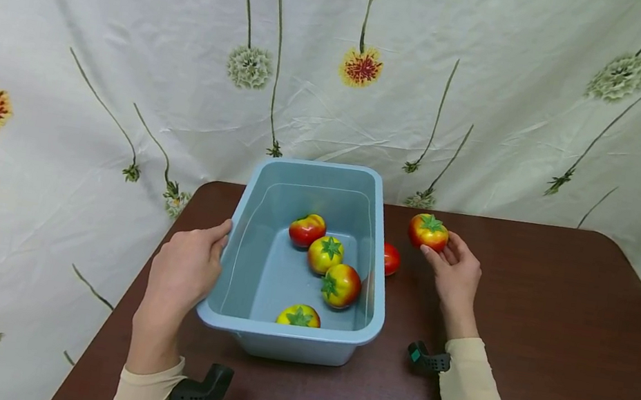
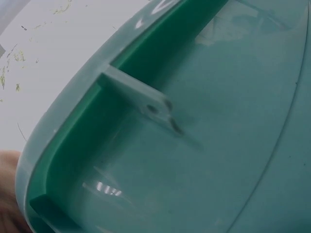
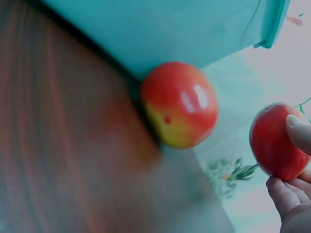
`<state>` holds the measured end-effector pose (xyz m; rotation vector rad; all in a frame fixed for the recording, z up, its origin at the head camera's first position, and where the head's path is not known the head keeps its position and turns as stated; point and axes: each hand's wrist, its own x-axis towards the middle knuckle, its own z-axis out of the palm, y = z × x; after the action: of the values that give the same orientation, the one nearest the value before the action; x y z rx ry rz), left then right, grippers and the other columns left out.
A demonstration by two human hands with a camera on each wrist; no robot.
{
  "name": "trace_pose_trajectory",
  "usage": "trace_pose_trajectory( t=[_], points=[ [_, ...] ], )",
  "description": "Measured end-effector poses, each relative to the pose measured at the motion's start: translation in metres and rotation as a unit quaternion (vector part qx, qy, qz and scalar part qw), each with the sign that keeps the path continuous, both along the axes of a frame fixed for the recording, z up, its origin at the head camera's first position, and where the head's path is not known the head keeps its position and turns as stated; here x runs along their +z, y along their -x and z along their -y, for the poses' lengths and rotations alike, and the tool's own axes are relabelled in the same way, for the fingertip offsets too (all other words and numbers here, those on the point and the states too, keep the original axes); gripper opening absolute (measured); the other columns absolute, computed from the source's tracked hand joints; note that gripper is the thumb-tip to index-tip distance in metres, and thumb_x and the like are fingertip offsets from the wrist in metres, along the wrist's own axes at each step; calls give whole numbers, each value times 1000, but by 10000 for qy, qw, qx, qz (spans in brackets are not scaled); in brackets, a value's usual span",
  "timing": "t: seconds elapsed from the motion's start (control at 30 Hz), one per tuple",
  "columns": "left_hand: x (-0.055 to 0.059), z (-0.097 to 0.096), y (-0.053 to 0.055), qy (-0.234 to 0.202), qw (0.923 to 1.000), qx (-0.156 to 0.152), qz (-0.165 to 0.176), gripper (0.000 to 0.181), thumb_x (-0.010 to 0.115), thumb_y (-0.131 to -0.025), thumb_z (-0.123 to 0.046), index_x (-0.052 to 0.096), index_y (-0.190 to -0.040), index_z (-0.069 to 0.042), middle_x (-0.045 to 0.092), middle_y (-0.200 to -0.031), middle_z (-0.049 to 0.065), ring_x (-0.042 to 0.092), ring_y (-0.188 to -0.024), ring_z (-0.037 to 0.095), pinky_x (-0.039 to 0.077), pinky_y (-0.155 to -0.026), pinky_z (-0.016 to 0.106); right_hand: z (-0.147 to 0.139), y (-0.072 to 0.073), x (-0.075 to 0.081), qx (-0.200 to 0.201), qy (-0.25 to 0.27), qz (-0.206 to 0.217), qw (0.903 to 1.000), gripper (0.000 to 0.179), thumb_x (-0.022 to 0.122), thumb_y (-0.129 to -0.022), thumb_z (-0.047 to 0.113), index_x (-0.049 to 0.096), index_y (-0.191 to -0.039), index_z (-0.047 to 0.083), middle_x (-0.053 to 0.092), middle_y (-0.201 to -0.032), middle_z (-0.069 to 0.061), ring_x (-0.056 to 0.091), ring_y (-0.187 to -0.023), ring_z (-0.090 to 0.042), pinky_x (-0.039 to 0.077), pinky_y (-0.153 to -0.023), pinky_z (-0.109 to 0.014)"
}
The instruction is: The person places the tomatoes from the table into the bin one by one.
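Observation:
A light blue plastic tub (image 1: 287,331) stands on the table, with several red-and-yellow tomatoes (image 1: 341,286) with green leafy tops inside it. My left hand (image 1: 179,272) grips the tub's left rim; the fingers under the rim are partly hidden. Off the tub's right side, my right hand (image 1: 459,278) holds another tomato (image 1: 423,234) between thumb and fingers, raised above the table. One more tomato (image 3: 180,104) lies on the table close against the tub's right wall, partly covered by the rim in the head view.
The dark brown wooden table (image 1: 557,335) extends to the right of the tub. A white flower-print cloth (image 1: 321,116) hangs behind the table's far edge and down its left side. Black camera mounts (image 1: 198,390) sit at both wrists.

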<state>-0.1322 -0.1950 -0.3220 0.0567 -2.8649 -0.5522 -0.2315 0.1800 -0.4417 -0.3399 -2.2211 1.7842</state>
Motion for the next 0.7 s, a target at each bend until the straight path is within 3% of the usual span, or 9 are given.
trace_pose_trajectory(
  t=[0.33,0.7],
  points=[
    [2,0,-1,11,10000,-14,61,39,53,-99,-14,55,-138,-8,66,-119,26,64,-72,29,41,-50,33,3,-8,18,145,182,-194,9995,64,73,-87,27,48,-144,13,51,-147,-9,53,-132,-25,46,-99,-31],
    [-1,1,0,38,10000,-38,-49,39,54,-99,-14,56,-137,-7,67,-116,27,63,-68,29,39,-49,31,7,-15,33,288,130,-515,9982,61,74,-85,29,52,-140,13,55,-143,-7,57,-128,-23,48,-95,-27]
  ],
)
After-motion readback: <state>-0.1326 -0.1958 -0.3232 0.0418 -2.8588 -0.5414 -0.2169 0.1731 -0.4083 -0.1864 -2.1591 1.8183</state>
